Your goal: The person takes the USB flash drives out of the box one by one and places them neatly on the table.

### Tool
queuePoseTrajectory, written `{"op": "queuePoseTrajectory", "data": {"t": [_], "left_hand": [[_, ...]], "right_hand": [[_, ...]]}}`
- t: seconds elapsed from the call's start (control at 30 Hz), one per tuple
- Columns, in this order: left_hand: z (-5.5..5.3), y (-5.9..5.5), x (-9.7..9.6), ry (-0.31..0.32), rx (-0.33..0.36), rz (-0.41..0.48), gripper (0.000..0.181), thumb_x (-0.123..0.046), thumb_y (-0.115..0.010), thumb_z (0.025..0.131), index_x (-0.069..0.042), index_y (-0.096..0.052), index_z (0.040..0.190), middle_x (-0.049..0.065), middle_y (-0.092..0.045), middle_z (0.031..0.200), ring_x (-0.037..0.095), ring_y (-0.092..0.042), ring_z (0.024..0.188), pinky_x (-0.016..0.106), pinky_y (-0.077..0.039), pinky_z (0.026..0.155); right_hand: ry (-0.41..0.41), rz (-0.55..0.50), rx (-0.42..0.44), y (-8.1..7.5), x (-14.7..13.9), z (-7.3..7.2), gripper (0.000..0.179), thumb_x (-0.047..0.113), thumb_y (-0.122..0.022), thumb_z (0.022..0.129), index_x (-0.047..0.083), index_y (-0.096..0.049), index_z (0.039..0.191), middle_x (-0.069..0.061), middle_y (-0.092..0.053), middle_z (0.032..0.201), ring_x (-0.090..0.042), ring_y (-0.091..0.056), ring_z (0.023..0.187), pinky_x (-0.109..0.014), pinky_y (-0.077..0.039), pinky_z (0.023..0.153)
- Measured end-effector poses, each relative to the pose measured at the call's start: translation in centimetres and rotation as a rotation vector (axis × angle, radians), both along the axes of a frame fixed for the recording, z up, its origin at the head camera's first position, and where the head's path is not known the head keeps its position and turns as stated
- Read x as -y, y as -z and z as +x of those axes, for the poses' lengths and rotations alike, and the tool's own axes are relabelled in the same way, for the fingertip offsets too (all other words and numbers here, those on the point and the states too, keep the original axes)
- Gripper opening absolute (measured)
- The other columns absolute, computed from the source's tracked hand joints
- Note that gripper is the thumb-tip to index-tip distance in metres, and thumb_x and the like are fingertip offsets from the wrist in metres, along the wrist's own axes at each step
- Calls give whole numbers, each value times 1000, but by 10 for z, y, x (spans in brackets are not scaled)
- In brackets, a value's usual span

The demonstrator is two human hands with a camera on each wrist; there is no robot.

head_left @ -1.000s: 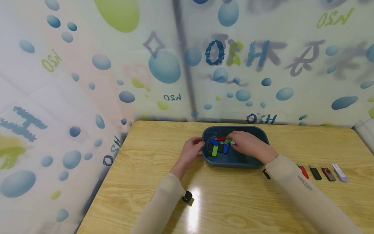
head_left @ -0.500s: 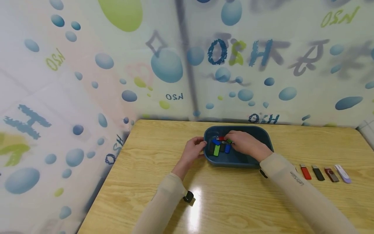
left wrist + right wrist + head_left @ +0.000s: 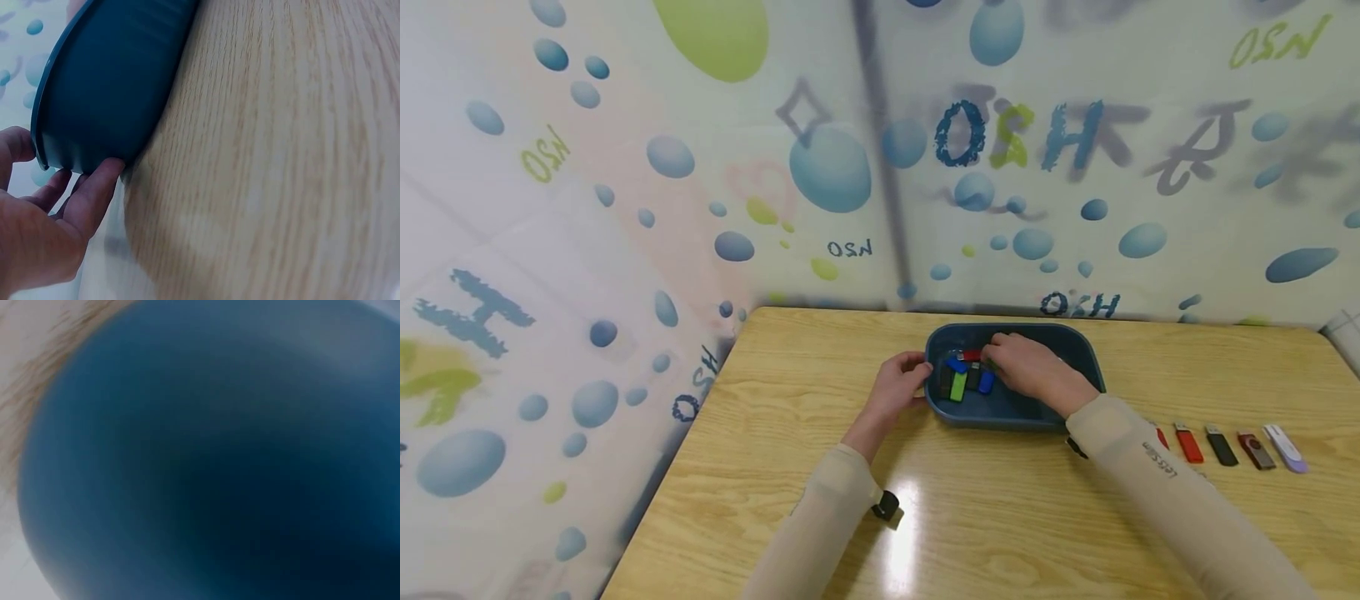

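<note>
A dark blue plastic bin (image 3: 1011, 411) stands near the back of the table, with several USB sticks bunched at its left end. Among them are a green USB stick (image 3: 958, 386), a blue one (image 3: 986, 382), a red one (image 3: 971, 355) and a black one (image 3: 973, 377). My left hand (image 3: 891, 387) grips the bin's left end, fingertips against the outer wall in the left wrist view. Inside the bin, my right hand (image 3: 1028, 364) has bent fingers at the sticks' right side; its fingertips are hidden, so I cannot tell what it holds. The blurred right wrist view shows only blue surface.
To the right of the bin, USB sticks lie in a row on the wooden table (image 3: 775, 417): a red one (image 3: 1189, 443), a black one (image 3: 1222, 446), a maroon swivel one (image 3: 1257, 451) and a white-and-purple one (image 3: 1286, 448). Another red one is partly behind my right sleeve. A patterned wall covering (image 3: 910, 208) rises behind.
My right hand has shifted slightly within the bin, and the green piece seen at its fingertips is now out of sight. My left hand keeps its place at the bin.
</note>
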State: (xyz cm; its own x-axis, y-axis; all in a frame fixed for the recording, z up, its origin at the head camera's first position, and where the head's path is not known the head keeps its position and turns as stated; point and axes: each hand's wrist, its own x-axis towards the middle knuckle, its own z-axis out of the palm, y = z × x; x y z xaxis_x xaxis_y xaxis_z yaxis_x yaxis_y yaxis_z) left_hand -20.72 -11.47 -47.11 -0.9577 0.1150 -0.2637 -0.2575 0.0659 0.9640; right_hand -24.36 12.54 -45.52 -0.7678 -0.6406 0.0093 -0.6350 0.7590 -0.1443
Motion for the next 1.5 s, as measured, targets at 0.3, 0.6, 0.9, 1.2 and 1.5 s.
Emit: {"op": "queuePoseTrajectory", "data": {"t": [0.3, 0.6, 0.9, 1.2, 1.5], "left_hand": [[0, 2, -1, -6, 10, -1, 40, -16, -57, 106, 4, -56, 140, 17, -60, 127, 27, -64, 105, 48, -62, 84], [2, -4, 0, -3, 13, -5, 40, -16, -57, 106, 4, -56, 141, 17, -59, 128, 28, -63, 108, 47, -62, 86], [1, 0, 0, -8, 5, -11, 39, -17, -58, 105, 2, -58, 139, 17, -59, 128, 27, -64, 106, 44, -62, 85], [1, 1, 0, -1, -2, -4, 41, -17, -56, 106, 3, -56, 141, 19, -58, 130, 27, -63, 105, 44, -62, 85], [0, 4, 1, -5, 8, -2, 41, -18, -57, 106, 3, -56, 141, 18, -59, 130, 26, -64, 105, 43, -62, 85]], "right_hand": [[4, -6, 43, -4, -6, 3, 10, 5, -76, 93, 9, -72, 101, -6, -60, 93, -22, -62, 81, -39, -58, 72], [-6, -104, 33, -10, -18, 12, 17, 7, -78, 92, 7, -71, 108, -5, -59, 94, -19, -61, 79, -38, -57, 71], [-3, -195, -15, -20, -29, 34, 21, 8, -80, 91, 7, -71, 110, -3, -59, 97, -16, -60, 79, -36, -55, 69], [42, -242, -83, -23, -46, 54, 22, 7, -83, 87, 9, -72, 106, -3, -61, 97, -15, -61, 79, -36, -56, 68], [112, -248, -46, -31, -68, 74, 21, 9, -81, 89, 7, -72, 108, -2, -60, 98, -14, -58, 80, -36, -54, 68]]}}
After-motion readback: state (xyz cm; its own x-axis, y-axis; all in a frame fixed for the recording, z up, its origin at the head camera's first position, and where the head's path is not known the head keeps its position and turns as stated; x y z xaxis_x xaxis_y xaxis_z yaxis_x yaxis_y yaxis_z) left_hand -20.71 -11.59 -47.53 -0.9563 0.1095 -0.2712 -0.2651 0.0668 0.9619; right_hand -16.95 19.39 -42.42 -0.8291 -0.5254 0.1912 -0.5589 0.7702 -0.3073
